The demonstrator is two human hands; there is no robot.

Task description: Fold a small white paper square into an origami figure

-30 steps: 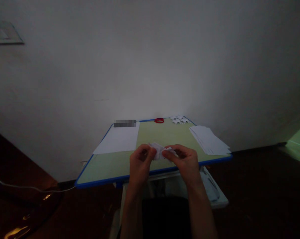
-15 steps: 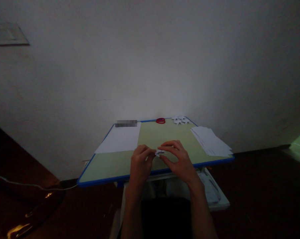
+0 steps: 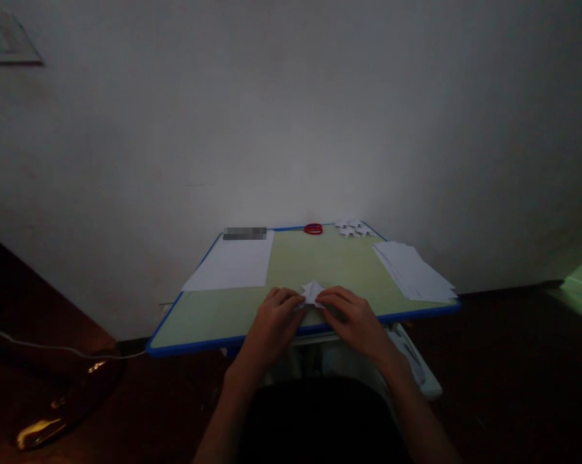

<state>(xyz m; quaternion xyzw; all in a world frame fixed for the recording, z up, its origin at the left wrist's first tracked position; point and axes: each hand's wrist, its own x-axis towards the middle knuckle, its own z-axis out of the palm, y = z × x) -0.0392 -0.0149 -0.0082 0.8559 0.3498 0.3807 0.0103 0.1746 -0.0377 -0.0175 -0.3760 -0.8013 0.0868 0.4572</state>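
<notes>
Between my two hands is a small white folded paper piece with pointed corners, near the front edge of the table. My left hand pinches its left side between thumb and fingers. The right side is gripped the same way by my right hand. Fingertips cover both of its side corners. Several similar folded paper pieces lie grouped at the back right of the table.
The pale green table has a blue rim. White sheets lie at its left, and a fanned stack of paper at its right. Red-handled scissors rest at the back edge. Below is an open shelf or drawer. A white wall stands behind.
The folded paper piece has turned so that its broad face and points show. My right hand has lowered onto its right side, and both hands now hold opposite sides. The view has shifted slightly.
</notes>
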